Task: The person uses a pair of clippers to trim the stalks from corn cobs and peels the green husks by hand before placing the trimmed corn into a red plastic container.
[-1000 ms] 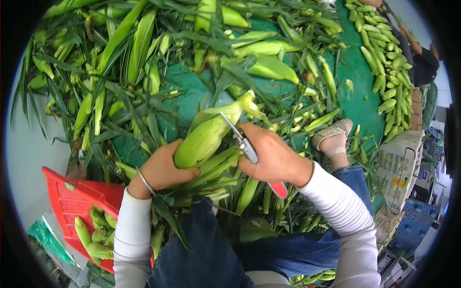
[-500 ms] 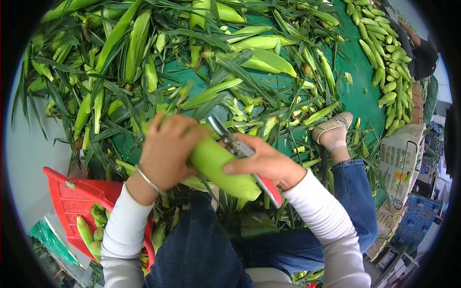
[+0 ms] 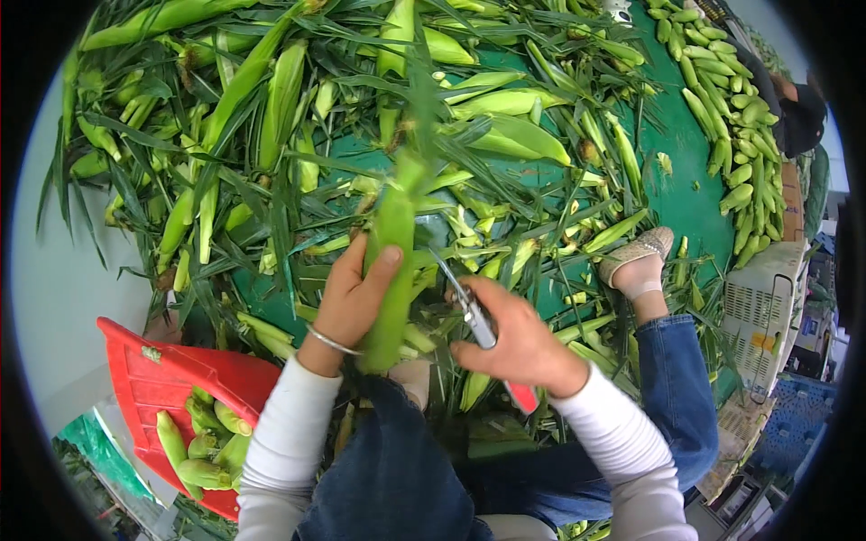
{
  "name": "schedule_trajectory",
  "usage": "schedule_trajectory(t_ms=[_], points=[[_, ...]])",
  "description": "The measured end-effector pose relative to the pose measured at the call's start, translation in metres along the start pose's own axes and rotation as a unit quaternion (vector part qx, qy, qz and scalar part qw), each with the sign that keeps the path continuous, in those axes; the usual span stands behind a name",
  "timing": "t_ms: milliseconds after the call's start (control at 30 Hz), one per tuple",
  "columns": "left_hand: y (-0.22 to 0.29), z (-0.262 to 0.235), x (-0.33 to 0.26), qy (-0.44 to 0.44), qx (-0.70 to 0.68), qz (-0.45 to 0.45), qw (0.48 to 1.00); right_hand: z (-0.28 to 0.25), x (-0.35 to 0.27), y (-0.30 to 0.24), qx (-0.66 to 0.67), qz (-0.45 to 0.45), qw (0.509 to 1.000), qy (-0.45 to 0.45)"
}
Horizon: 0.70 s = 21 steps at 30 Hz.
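My left hand (image 3: 354, 293), with a bangle at its wrist, is closed around a green ear of corn in its husk (image 3: 391, 261). The ear stands nearly upright in the picture, leaves at its far end, slightly blurred. To its right, my right hand (image 3: 512, 335) grips pruning shears (image 3: 475, 316) with a red handle. Their metal tip points up and left, close beside the ear but apart from it. Beyond both hands lie several unhusked ears (image 3: 519, 138) among loose leaves and trimmings.
At lower left a red basket (image 3: 135, 370) holds several trimmed ears (image 3: 203, 446). A long pile of trimmed corn (image 3: 744, 135) runs along the right of the green floor (image 3: 663, 185). A white crate (image 3: 758, 311) stands near my outstretched foot (image 3: 639, 266). Another person (image 3: 801, 113) is at far right.
The ear has swung from a slant to nearly upright and moved away from the shears. My left hand now grips it lower down. The whole view has shifted slightly.
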<state>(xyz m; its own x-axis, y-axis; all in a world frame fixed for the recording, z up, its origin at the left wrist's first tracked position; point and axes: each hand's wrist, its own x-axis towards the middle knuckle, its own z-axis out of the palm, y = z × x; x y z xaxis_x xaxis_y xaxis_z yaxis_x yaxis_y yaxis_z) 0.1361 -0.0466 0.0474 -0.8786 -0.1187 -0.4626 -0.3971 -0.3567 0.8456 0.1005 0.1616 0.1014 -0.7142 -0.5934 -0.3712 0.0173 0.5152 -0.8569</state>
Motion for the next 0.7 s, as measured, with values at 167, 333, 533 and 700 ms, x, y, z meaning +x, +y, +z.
schedule_trajectory(t_ms=[167, 333, 533, 700], points=[[0.026, 0.006, -0.007, -0.101, 0.377, 0.106, 0.915, -0.029, 0.026, -0.008, -0.122, -0.105, 0.984, -0.078], [0.024, -0.017, 0.003, -0.116, 0.460, 0.210, 0.855, -0.010, 0.015, -0.005, -0.032, 0.003, 0.999, -0.024], [0.009, -0.018, -0.002, -0.129, -0.041, -0.064, 0.989, 0.011, -0.010, 0.001, 0.123, 0.062, 0.990, -0.012], [-0.002, -0.018, -0.008, -0.162, -0.081, -0.111, 0.977, 0.021, -0.008, -0.008, 0.073, -0.001, 0.997, -0.026]])
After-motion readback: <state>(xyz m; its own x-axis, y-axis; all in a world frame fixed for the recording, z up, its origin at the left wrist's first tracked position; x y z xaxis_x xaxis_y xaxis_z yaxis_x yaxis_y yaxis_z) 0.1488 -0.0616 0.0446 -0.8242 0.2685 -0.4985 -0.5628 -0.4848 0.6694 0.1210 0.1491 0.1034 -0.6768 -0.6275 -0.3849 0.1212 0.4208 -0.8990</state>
